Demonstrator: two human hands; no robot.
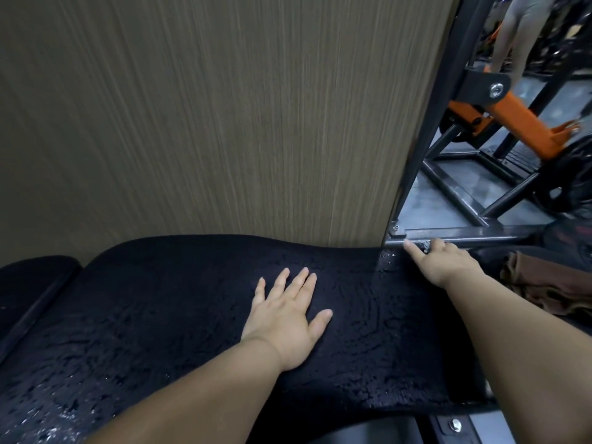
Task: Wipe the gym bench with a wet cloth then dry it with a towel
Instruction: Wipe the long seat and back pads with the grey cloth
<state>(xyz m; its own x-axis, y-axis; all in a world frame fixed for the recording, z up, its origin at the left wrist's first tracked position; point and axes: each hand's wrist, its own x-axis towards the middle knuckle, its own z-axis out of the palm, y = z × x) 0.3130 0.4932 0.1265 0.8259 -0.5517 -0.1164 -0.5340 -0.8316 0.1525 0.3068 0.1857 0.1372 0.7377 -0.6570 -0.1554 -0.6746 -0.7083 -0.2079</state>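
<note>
The black gym bench pad (153,309) stretches across the lower half of the view, its surface beaded with water. My left hand (288,318) lies flat on the pad near its middle, fingers straight and spread. My right hand (445,261) is at the pad's far right end, index finger stretched out against a grey metal bar (464,237), the other fingers curled; it holds nothing that I can see. A crumpled brown cloth (544,286) lies to the right of my right forearm, beside the bench.
A brown wood-grain wall panel (208,116) rises directly behind the bench. To the right stand a black steel frame (455,184) and an orange machine arm (519,120) on a grey floor. A person's legs (515,36) show at the top right.
</note>
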